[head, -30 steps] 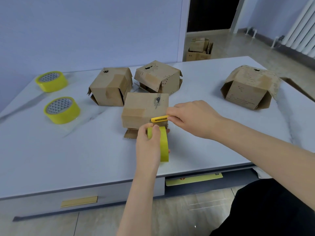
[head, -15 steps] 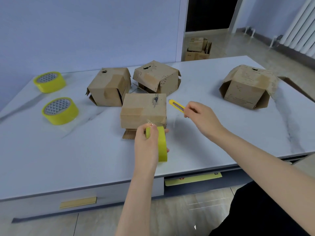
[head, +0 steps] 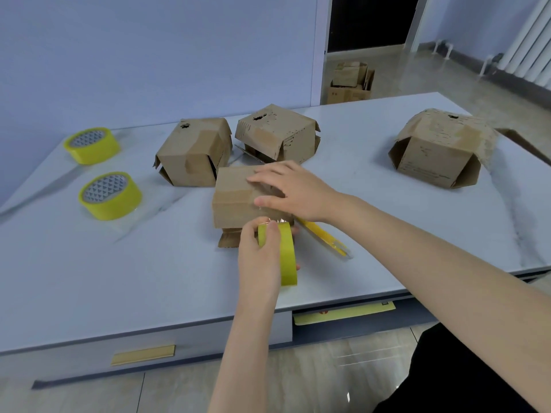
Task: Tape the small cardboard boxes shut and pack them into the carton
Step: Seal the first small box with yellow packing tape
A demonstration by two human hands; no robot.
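The box (head: 238, 201) in the middle of the desk (head: 89, 272) is pressed flat by the right hand (head: 293, 190) with fingers spread, a tape roll (head: 286, 254) is pinched upright against its front by the left hand (head: 258, 257), and a yellow cutter (head: 323, 236) is lying just beside.

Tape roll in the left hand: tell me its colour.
Yellow. The tape roll, held by the left hand, shows best in the head view.
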